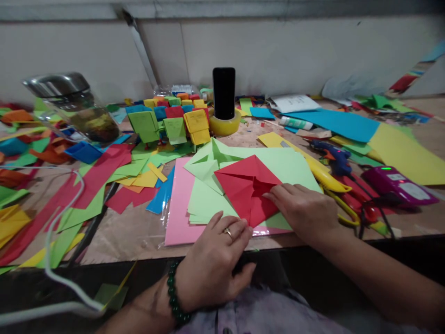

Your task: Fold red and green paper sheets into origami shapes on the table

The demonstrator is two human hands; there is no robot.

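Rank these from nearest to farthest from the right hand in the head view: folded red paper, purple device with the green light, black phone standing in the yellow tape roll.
From the right hand:
1. Folded red paper, under its fingertips, just left.
2. Purple device with the green light, to the right on the table.
3. Black phone standing in the yellow tape roll, far back near the wall.

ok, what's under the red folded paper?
The red folded paper lies on a stack of light green sheets, which rest on a pink sheet. The right hand and left hand press its edges. What lies beneath the pink sheet is covered.
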